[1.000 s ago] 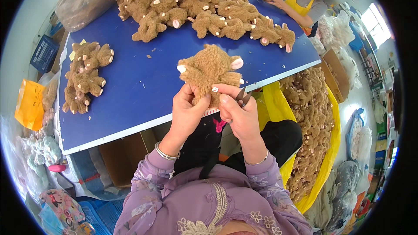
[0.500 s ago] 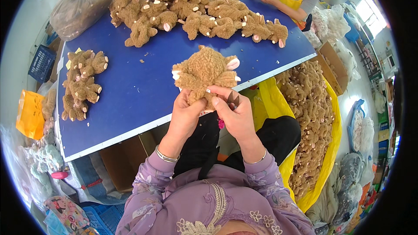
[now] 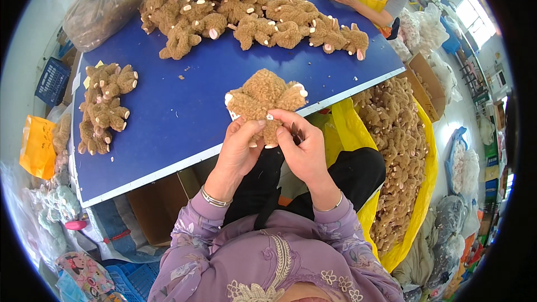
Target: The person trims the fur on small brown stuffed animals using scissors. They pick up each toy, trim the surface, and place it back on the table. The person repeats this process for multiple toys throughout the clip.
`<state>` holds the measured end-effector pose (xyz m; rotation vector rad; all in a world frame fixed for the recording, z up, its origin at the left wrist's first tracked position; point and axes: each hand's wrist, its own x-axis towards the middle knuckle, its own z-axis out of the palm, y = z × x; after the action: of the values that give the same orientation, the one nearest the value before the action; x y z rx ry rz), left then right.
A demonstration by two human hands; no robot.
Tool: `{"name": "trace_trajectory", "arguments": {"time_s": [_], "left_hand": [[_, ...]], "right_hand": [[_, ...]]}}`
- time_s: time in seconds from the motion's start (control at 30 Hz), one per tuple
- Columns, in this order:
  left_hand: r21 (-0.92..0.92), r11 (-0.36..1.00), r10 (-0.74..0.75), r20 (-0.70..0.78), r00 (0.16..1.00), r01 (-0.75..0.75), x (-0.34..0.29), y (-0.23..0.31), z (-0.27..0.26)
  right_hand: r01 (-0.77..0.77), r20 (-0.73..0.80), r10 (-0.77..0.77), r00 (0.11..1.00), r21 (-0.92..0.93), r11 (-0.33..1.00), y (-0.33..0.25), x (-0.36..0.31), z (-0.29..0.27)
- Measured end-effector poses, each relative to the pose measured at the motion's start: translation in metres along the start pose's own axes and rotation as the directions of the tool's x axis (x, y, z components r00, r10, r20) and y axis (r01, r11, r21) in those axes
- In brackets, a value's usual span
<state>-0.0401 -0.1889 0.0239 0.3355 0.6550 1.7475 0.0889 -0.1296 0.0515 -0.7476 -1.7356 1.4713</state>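
Observation:
Between both hands I hold a brown plush toy (image 3: 264, 90), fuzzy and limp-looking, with white-tipped limbs, just over the table's near edge. My left hand (image 3: 241, 141) is closed on its left side, thumb pressed on the plush. My right hand (image 3: 302, 144) pinches the other side of the toy near a small white patch. Dark pointed blades (image 3: 298, 133), like those of small scissors or thread snips, stick out from the right hand's fingers; the rest of that tool is hidden in the palm.
On the blue table (image 3: 184, 117) lie a big heap of similar plush toys (image 3: 235, 8) and a smaller group (image 3: 105, 109) at left. A yellow bag (image 3: 422, 190) full of toys stands right of my legs. Across the table a person in a yellow apron (image 3: 366, 1) handles another toy.
The plush toy has turned or tipped in my hands: its pink-lined ear at the right no longer shows, and its lower limbs now hang between my thumbs. Both hands stay nearly in place.

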Motion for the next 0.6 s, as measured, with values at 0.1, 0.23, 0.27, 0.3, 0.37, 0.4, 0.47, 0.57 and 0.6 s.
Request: {"name": "trace_trajectory", "arguments": {"time_s": [0.1,0.23,0.27,0.3,0.37,0.4,0.47,0.57,0.6], "left_hand": [[-0.017,1.0,-0.023,-0.024,0.999,0.022,0.001,-0.001,0.001],[0.005,1.0,0.015,0.011,1.0,-0.015,0.001,-0.001,0.004],[0.004,0.999,0.039,0.016,0.999,-0.04,0.001,-0.001,0.004],[0.001,0.998,0.061,0.021,0.998,-0.061,0.001,-0.001,0.005],[0.023,0.996,0.091,0.01,0.996,-0.091,0.001,0.0,0.006],[0.034,0.994,0.107,0.004,0.994,-0.107,0.001,0.001,0.006],[0.042,0.992,0.117,-0.016,0.993,-0.116,0.002,0.003,0.005],[0.056,0.993,0.105,-0.005,0.994,-0.104,0.001,0.003,0.004],[0.057,0.993,0.099,0.006,0.995,-0.1,0.001,0.001,0.004]], "right_hand": [[0.017,-0.003,-0.017,1.0,-0.024,1.0,-0.004,-0.001,0.001],[0.076,0.035,-0.073,0.997,-0.085,0.994,-0.005,0.0,0.001],[0.085,0.043,-0.081,0.996,-0.108,0.99,-0.007,0.0,0.001],[0.094,0.049,-0.089,0.995,-0.134,0.987,-0.009,0.0,0.0],[0.211,-0.05,-0.213,0.976,-0.049,0.976,-0.003,-0.006,-0.001],[0.27,-0.102,-0.27,0.957,-0.011,0.963,0.0,-0.008,-0.001],[0.299,-0.201,-0.273,0.941,0.111,0.948,-0.003,-0.01,-0.007],[0.21,-0.232,-0.179,0.956,0.118,0.971,0.006,-0.005,-0.013],[0.154,-0.244,-0.12,0.962,0.126,0.98,0.003,-0.002,-0.01]]}}
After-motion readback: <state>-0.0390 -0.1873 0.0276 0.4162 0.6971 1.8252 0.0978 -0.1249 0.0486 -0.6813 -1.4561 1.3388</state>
